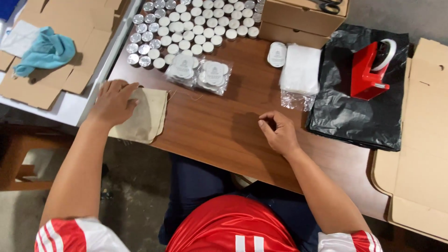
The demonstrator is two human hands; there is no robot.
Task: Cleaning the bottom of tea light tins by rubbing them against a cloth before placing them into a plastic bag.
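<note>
While the person sits at it, these things show from largest to smallest:

Surface: brown wooden surface (224, 126), carrying almost everything here.
Flat cardboard: unfolded cardboard (420, 140) lies at the right edge; more flat cardboard (70, 42) lies on the left, on a lower white table.
Black bag: a black plastic bag (345, 107) is spread right of the middle, with a red tape dispenser (368, 70) standing on it.
Boxes: closed cardboard boxes (298, 21) at the far side, with scissors (329, 5) on top.
Tins: many small round tins (186, 32) stand in rows beside the boxes.
Cloth pouch: a beige cloth pouch (144, 116) lies flat at the near left edge of the surface.
Blue cloth: a crumpled blue cloth (46, 51) rests on the left cardboard.
Clear packets: two clear packets of round labels (200, 72) lie just in front of the tins.
Left hand: the left hand (112, 102) presses flat on the pouch, fingers spread, not gripping.
Right hand: the right hand (277, 133) rests on the bare surface, fingers curled inward; holds nothing that I can see.
</note>
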